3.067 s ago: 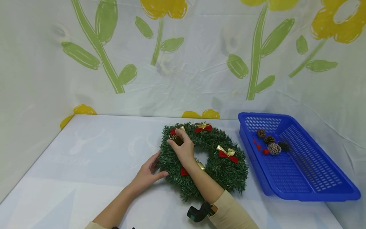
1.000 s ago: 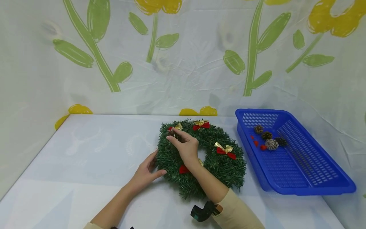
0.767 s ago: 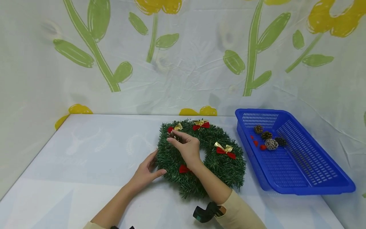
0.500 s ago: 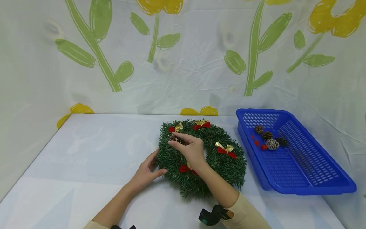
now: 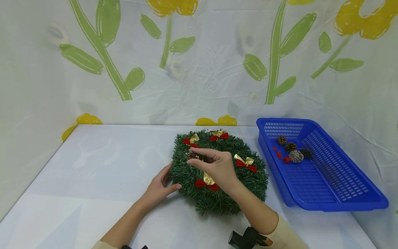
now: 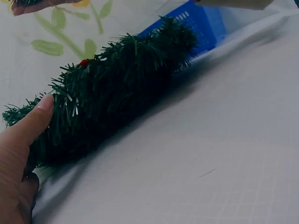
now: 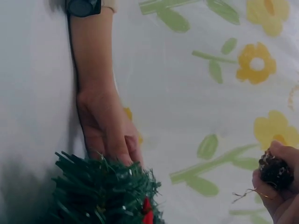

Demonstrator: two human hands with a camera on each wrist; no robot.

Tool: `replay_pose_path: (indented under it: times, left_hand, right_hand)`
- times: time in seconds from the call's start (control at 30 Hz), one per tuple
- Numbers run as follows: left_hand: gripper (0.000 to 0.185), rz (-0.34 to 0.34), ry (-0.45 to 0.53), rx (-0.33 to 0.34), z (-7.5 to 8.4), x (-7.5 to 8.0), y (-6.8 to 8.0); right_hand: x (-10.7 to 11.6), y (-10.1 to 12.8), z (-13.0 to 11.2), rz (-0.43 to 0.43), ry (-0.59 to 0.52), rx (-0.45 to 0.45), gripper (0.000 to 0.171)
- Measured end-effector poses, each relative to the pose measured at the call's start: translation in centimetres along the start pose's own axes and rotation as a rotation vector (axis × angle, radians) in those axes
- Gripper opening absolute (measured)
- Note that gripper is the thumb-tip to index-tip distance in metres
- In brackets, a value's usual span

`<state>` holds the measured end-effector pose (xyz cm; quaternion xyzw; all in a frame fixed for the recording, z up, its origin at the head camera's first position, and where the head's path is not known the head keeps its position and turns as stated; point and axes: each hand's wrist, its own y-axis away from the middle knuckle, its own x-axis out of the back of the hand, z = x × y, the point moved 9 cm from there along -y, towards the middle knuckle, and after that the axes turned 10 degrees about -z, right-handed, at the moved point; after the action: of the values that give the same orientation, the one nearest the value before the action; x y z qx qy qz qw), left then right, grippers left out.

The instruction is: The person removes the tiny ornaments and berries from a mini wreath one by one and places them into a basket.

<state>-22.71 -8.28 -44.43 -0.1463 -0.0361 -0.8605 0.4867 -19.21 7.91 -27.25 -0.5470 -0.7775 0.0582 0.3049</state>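
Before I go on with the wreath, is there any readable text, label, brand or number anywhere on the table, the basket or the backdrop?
No readable text in any view.
The table cover carries faint pale printed shapes, too washed out to tell if any are letters.
The blue basket, the wreath and the flower-print backdrop show no lettering.
The wrist-worn devices show no legible marking.
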Motion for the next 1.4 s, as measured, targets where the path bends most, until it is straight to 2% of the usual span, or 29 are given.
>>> replay_pose_path:
  times: [0.3, 0.53, 0.8, 1.03, 1.2, 1.4]
  left_hand:
    - [0.085, 0.007, 0.024, 0.026, -0.2, 0.2, 0.2]
    - [0.086, -0.017, 0.026, 0.026, -0.3, -0.1, 0.0]
    - [0.086, -0.02, 0.037, 0.023, -0.3, -0.1, 0.0]
    - [0.086, -0.022, 0.031, 0.03, -0.4, -0.1, 0.1]
    - [0.086, -0.028, 0.035, 0.033, -0.3, -0.1, 0.1]
    - [0.086, -0.031, 0.044, 0.038, -0.4, -0.1, 0.1]
  right_hand:
    - [1.3, 0.6, 0.7, -0.034, -0.054, -0.109, 0.033]
    - [2.9, 1.2, 1.3, -0.048, -0.01, -0.142, 0.034]
    - [4.7, 1.8, 1.3, -0.061, 0.109, -0.184, 0.033]
    - [5.9, 2.2, 1.3, -0.094, 0.113, -0.208, 0.033]
    - [7.4, 2.6, 2.1, -0.108, 0.139, -0.27, 0.034]
    - [9.3, 3.1, 3.3, -0.139, 0.142, -0.397, 0.036]
